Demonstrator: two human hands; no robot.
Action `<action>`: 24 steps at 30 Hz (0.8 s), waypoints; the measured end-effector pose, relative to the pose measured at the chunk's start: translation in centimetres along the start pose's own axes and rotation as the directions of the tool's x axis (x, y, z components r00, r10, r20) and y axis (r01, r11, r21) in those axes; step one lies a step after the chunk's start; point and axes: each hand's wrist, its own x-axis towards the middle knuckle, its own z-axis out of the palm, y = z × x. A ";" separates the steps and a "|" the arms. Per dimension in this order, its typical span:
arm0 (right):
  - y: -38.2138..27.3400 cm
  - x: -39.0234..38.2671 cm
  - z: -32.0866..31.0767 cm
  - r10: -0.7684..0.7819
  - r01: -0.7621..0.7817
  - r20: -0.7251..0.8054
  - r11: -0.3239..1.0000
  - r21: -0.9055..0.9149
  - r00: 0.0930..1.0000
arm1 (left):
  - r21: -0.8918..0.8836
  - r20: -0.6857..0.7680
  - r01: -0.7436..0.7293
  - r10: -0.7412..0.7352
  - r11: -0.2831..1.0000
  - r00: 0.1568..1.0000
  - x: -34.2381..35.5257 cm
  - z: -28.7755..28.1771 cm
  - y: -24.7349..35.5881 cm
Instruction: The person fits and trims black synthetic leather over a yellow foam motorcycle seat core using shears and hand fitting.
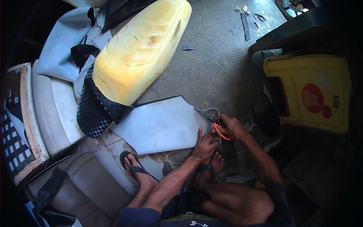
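Observation:
A pale sheet of upholstery material (162,126) with a dark edge lies flat on the floor in front of me. My left hand (205,148) rests on its right corner, thumb and fingers apart. Close beside it, my right hand (231,128) grips a pair of scissors (220,131) with orange handles. Their dark blades lie across the sheet's right edge, pointing up and left. A thin pale strip (214,109) curls next to the blades. Past the sheet's far left side lies a yellow foam seat (140,53), its lower end against black checkered fabric (89,109).
A yellow plastic piece with a red circle (312,92) stands at right, under a dark bench edge (291,32). Left are a white cushion (60,109), a wooden frame (30,113) and a brown padded cushion (90,185). Dark scraps (245,26) lie on the far floor.

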 end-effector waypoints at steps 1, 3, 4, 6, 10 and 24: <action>-0.1 0.0 0.4 0.009 -0.009 0.010 1.000 0.020 1.000 | 0.007 0.008 0.010 -0.010 1.000 1.000 -0.2 -0.5 -0.2; 0.1 -0.3 0.5 0.007 -0.007 -0.007 1.000 0.004 1.000 | -0.006 0.013 0.023 -0.023 1.000 1.000 -0.3 -0.2 0.0; 0.0 -0.1 0.6 -0.011 0.010 -0.035 1.000 -0.023 0.999 | -0.001 0.013 0.028 -0.028 1.000 1.000 -0.3 -0.2 -0.1; -0.6 0.1 0.5 -0.025 0.022 -0.046 0.998 -0.066 0.999 | 0.001 0.016 0.035 -0.035 0.999 0.999 -0.2 -0.1 -0.2; -0.2 0.4 0.8 -0.032 0.030 -0.039 0.998 -0.049 0.999 | 0.007 -0.011 0.000 0.000 1.000 1.000 0.0 -0.3 0.0; -1.1 0.6 1.0 -0.006 0.004 -0.055 0.999 -0.031 0.998 | 0.031 0.010 -0.013 0.013 0.999 1.000 -0.1 -0.3 -0.4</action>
